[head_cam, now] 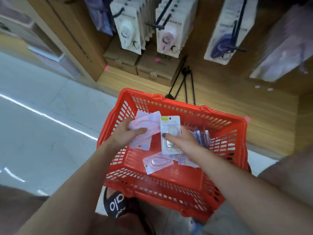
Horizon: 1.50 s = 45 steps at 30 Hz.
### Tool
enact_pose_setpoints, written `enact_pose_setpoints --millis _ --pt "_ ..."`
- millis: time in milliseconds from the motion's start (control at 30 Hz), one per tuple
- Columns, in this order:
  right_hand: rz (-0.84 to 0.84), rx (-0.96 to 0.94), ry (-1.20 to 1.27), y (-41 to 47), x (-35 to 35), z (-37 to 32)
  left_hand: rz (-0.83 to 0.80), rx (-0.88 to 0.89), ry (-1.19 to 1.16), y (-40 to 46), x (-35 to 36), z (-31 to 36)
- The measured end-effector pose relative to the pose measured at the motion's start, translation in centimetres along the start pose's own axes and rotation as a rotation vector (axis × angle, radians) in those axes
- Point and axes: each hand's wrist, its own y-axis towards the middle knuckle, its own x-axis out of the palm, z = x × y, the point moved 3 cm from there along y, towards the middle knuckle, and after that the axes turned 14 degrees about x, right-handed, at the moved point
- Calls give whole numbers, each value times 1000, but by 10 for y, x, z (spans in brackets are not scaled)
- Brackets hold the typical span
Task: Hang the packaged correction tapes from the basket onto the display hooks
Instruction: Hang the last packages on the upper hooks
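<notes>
head view: yellow-topped pack (170,133) under right fingers (171,137), above basket (186,187)

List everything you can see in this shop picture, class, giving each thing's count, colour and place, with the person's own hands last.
basket: one, red, on the floor below the display
packs in the left hand: a few, pinkish
pack in the right hand: one, white
loose packs: several, pink and purple, in the basket
hanging packs: three rows, white, pink, purple, on black hooks
cardboard boxes: several, brown, on the shelf
left hand: grips pinkish packs
right hand: grips the white pack
</notes>
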Motion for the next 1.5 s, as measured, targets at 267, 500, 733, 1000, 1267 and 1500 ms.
enact_pose_setpoints --millis 267,500,733,1000,1267,1500 --pt "-273 -181 248 -93 -26 -39 10 57 -405 -59 16 82" --pt "-252 -356 7 -142 -100 -89 -80 260 -408 -57 2 158" --pt "-123 -641 -70 -198 -150 -124 -44 458 -317 -54 20 217" --pt "46 -565 397 -209 -162 -111 -43 501 -403 -54 53 255" --pt "-346 -269 968 -172 -121 -85 53 355 -425 -57 81 242" --pt "-294 -164 787 -151 -100 -70 -7 163 -381 -65 75 198"
